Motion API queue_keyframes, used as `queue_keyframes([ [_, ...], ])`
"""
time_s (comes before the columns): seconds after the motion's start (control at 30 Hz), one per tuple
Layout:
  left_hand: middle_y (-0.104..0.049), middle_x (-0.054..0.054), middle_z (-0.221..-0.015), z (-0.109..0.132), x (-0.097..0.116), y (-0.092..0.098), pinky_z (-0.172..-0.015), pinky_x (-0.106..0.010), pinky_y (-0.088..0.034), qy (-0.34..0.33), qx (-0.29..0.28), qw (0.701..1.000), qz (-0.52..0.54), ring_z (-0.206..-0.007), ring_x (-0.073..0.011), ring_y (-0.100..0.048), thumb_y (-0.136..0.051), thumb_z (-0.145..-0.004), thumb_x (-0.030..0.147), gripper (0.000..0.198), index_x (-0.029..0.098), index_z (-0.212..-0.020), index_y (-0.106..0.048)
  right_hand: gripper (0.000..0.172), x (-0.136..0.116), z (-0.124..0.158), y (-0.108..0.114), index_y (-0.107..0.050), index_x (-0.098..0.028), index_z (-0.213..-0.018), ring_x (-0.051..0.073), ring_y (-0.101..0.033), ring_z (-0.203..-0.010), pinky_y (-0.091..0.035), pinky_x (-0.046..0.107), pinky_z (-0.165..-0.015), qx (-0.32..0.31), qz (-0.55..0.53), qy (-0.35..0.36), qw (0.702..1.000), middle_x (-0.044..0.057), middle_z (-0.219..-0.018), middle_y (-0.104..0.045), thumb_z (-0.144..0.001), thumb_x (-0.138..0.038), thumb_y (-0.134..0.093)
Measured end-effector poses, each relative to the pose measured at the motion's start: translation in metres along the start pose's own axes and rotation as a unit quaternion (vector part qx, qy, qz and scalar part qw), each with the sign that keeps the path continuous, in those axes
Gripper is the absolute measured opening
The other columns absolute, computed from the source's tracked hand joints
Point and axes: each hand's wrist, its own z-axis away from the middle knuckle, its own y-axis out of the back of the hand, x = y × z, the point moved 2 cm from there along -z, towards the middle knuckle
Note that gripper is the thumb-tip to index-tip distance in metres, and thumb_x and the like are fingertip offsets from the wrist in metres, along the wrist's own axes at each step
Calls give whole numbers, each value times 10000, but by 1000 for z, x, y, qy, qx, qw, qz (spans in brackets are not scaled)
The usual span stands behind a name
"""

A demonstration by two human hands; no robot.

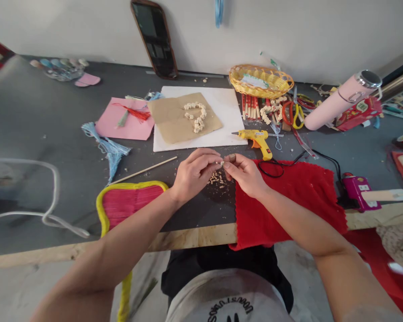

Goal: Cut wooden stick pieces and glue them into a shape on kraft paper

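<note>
My left hand [194, 173] and my right hand [246, 173] meet over the desk, fingertips pinched together. Between them is a small pale wooden piece [222, 164], partly covered by the fingers. Just below lies a loose pile of short cut wooden stick pieces [216, 180]. Beyond my hands, a curved shape of glued wooden pieces [199, 120] rests on brown paper [168, 117], which sits on a white board [233, 105]. A yellow hot glue gun [260, 139] lies to the right of the board. My right forearm passes over a red cloth [289, 188].
Left are a yellow-edged pink fan-shaped piece [130, 203], a thin stick [144, 170], a blue tassel [109, 147] and pink paper [110, 118]. A wicker basket [272, 89], scissors [298, 117] and a pink flask [339, 103] stand right. A phone [156, 38] leans against the wall.
</note>
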Motion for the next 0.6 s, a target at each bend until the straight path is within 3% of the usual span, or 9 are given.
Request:
queue_keyframes([
  [0.6,-727,-65,-948,0,-1,0,-814,-259,-563,11,4,1000,3,-887,-142,-692,-648,-877,152,60,177,-910,-692,384,0,0,0,-585,-203,-832,79,-460,-550,-389,234,-520,-8,-1,6,1000,-65,-626,-511,-763,-556,-720],
])
